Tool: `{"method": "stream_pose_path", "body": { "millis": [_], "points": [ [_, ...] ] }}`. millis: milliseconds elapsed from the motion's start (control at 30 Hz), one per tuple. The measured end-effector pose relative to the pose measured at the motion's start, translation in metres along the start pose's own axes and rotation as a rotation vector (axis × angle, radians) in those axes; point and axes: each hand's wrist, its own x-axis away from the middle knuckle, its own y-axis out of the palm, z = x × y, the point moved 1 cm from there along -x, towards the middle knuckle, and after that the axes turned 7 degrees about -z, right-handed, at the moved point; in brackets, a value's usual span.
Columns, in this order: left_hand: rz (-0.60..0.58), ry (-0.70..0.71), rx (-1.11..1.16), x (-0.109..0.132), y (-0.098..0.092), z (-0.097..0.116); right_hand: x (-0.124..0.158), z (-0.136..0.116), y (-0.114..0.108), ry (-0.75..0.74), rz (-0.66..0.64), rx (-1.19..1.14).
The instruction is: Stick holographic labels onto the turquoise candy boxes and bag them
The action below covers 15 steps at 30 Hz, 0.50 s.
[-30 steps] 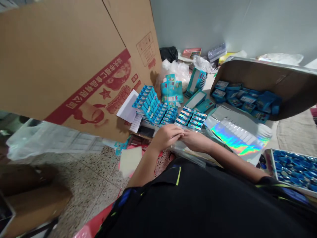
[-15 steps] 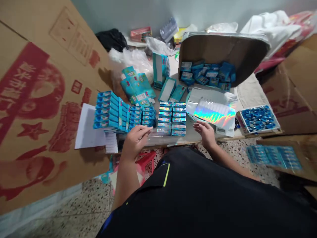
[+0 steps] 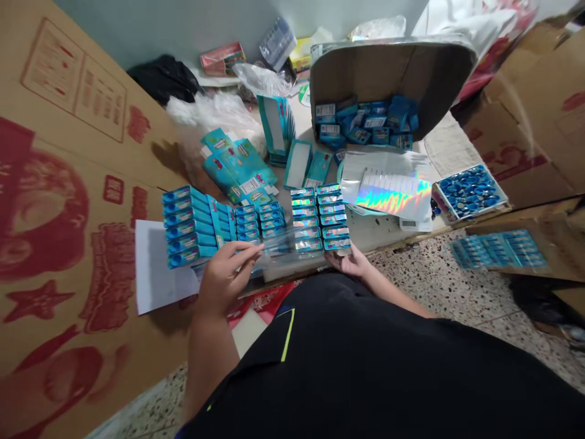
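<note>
My left hand pinches the edge of a clear plastic bag at the table's front edge. The bag stretches rightward to two columns of small blue boxes with shiny silvery faces. At the near right corner of these columns, my right hand is curled against the lowest boxes, its fingertips partly hidden. Left of the bag stand more small blue boxes and a taller block of blue boxes. How far the bag reaches around the silvery-faced boxes is unclear.
An open carton holds loose blue packs. Flattened blue cartons lie behind the boxes. Shiny holographic sheets lie to the right, beside a tray of blue pieces. A large cardboard box walls off the left.
My right hand has moved left from beside the shiny sheets to the lower boxes. My left hand has drawn the clear bag slightly left and nearer. The camera view has shifted.
</note>
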Motion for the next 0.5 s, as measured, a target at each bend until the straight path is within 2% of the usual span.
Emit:
{"method": "stream_pose_path", "body": {
  "millis": [67, 200, 433, 500],
  "points": [
    [-0.015, 0.001, 0.015, 0.002, 0.000, 0.001, -0.009, 0.004, 0.000, -0.049, -0.050, -0.002],
    [-0.003, -0.016, 0.031, 0.003, 0.001, 0.002, -0.015, 0.006, 0.003, -0.053, -0.080, 0.031],
    [0.065, -0.050, 0.056, -0.001, 0.010, 0.004, -0.003, -0.001, 0.004, -0.067, -0.045, 0.043],
    [0.101, -0.047, 0.043, -0.002, 0.012, 0.008, 0.004, -0.010, 0.004, -0.098, -0.101, 0.073]
  ]
}}
